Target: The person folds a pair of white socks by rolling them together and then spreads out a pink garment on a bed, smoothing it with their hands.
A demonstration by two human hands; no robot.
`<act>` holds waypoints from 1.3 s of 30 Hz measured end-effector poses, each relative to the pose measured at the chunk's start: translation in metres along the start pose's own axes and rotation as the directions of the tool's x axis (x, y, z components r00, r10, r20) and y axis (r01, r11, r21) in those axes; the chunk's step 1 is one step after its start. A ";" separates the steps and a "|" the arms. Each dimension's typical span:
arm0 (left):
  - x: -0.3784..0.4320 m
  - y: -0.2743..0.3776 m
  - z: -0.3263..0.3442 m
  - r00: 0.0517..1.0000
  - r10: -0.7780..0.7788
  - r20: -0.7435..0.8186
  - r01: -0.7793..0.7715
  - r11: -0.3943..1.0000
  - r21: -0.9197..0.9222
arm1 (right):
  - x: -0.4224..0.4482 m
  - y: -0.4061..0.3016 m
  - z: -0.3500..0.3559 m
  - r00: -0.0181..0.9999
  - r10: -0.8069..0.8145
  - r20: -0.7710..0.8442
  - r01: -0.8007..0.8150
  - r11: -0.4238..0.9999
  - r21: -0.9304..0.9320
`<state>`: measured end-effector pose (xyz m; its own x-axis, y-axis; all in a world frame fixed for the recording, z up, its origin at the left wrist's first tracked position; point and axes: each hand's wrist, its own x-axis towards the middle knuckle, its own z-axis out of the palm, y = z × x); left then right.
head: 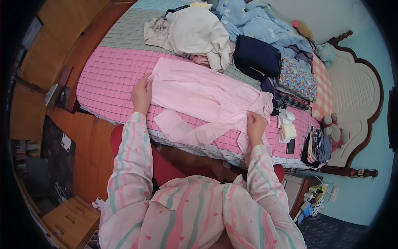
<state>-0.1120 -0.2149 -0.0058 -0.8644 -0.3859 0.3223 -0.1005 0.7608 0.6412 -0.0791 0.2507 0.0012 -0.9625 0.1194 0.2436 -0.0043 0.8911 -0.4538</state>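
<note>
A pale pink long-sleeved garment [189,90] lies spread lengthwise across the pink checked bedsheet [105,74]. At its left end, my left hand [142,95] grips the hem edge between thumb and fingers. My right hand [256,126] pinches the fabric near the shoulder end, where the cloth is bunched and creased. One sleeve [192,133] is bent along the near side of the bed. More pink cloth hangs beside my right wrist, partly hidden by my forearm.
Beyond the garment lie a rumpled off-white garment [199,34], a folded navy garment [256,57] and a folded leopard-print cloth [298,79]. To the right are rolled socks [287,131], a black phone [290,146] and stacked folded clothes [320,146] near the headboard [351,84].
</note>
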 end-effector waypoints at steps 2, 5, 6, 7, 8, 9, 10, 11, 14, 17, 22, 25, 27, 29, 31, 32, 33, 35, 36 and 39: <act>-0.001 -0.007 0.003 0.999 0.038 -0.013 -0.038 0.999 0.005 | 0.002 -0.003 -0.001 0.998 0.010 0.057 -0.006 0.998 -0.067; -0.001 0.005 -0.001 0.996 0.086 -0.018 -0.084 0.992 0.092 | 0.006 -0.022 0.010 0.981 -0.157 -0.117 0.117 0.949 -0.293; 0.000 0.017 -0.004 0.990 0.133 -0.052 -0.122 0.977 0.176 | 0.010 -0.043 0.005 0.981 -0.147 -0.127 0.118 0.971 -0.208; 0.001 0.029 -0.004 0.979 0.186 -0.080 -0.160 0.953 0.257 | 0.012 -0.063 0.006 0.972 -0.195 -0.135 0.174 0.973 -0.153; -0.002 0.038 -0.003 0.972 0.229 -0.050 -0.210 0.947 0.241 | 0.014 -0.083 0.011 0.959 -0.243 -0.147 0.231 0.968 -0.095; -0.006 0.044 -0.003 0.964 0.266 -0.024 -0.253 0.939 0.231 | 0.015 -0.103 0.023 0.942 -0.296 -0.157 0.295 0.955 -0.029; -0.010 0.048 -0.002 0.953 0.304 0.002 -0.298 0.931 0.210 | 0.014 -0.121 0.034 0.927 -0.364 -0.089 0.368 0.929 0.036; -0.017 0.042 0.005 0.932 0.352 0.082 -0.358 0.931 0.074 | 0.013 -0.139 0.048 0.898 -0.439 -0.026 0.439 0.891 0.115; -0.033 0.036 0.031 0.864 0.458 0.208 -0.439 0.888 -0.136 | 0.003 -0.160 0.082 0.858 -0.504 0.105 0.477 0.855 0.203; -0.035 0.033 0.033 0.837 0.461 0.296 -0.461 0.884 -0.072 | -0.010 -0.161 0.097 0.836 -0.511 0.201 0.487 0.859 0.158; -0.033 0.039 0.025 0.845 0.407 0.348 -0.472 0.873 0.125 | -0.013 -0.158 0.095 0.835 -0.479 0.271 0.483 0.874 0.055; -0.031 0.041 0.022 0.849 0.427 0.312 -0.477 0.873 0.102 | -0.013 -0.160 0.091 0.840 -0.448 0.306 0.462 0.886 0.029; -0.024 0.038 0.024 0.890 0.367 0.272 -0.364 0.929 -0.062 | -0.013 -0.159 0.090 0.840 -0.455 0.297 0.463 0.885 0.046; -0.016 0.034 0.025 0.925 0.315 0.211 -0.294 0.948 -0.126 | -0.015 -0.159 0.090 0.838 -0.467 0.281 0.467 0.881 0.071; -0.004 0.040 0.028 0.955 0.281 0.099 -0.271 0.957 -0.105 | -0.010 -0.158 0.090 0.834 -0.490 0.254 0.486 0.870 0.083; 0.000 0.043 0.029 0.954 0.289 0.075 -0.279 0.952 -0.123 | -0.008 -0.154 0.090 0.834 -0.502 0.231 0.480 0.865 0.146; 0.003 0.042 0.031 0.947 0.311 0.083 -0.298 0.945 -0.137 | -0.004 -0.151 0.090 0.831 -0.515 0.210 0.476 0.853 0.213; 0.009 0.037 0.034 0.930 0.354 0.097 -0.336 0.927 -0.165 | 0.003 -0.144 0.085 0.860 -0.482 0.166 0.444 0.868 0.224; 0.009 0.033 0.034 0.930 0.344 0.127 -0.325 0.933 -0.153 | 0.007 -0.145 0.075 0.891 -0.431 0.144 0.407 0.897 0.170; 0.008 0.023 0.035 0.940 0.311 0.138 -0.291 0.945 -0.147 | 0.020 -0.128 0.069 0.947 -0.310 0.082 0.310 0.951 0.019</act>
<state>-0.1388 -0.1822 -0.0126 -0.9123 -0.0541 0.4060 0.2287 0.7549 0.6147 -0.1170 0.1083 0.0050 -0.9326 -0.1992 0.3009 -0.3071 0.8758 -0.3723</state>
